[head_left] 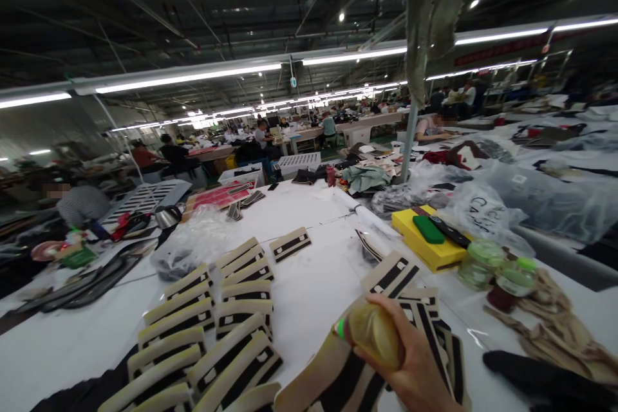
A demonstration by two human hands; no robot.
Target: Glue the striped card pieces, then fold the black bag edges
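My right hand (416,360) is wrapped round a squeeze bottle (376,329) of yellowish liquid. The bottle is tilted, its green-collared tip pointing left and down over a large beige piece with black strips (316,370). Whether the tip touches that piece I cannot tell. Behind and beside the hand lies a loose pile of similar beige and black pieces (429,309). To the left, several such pieces (176,312) overlap in rows, their edges yellowish. A single piece (290,243) lies apart behind them. My left hand is out of view.
A yellow box (425,241) carries a green case (428,229) and a dark object. Jars (514,283), beige cloth (555,328) and black cloth (550,373) lie at right. A clear plastic bag (196,241) sits left; a metal post (409,141) rises behind. People work farther off.
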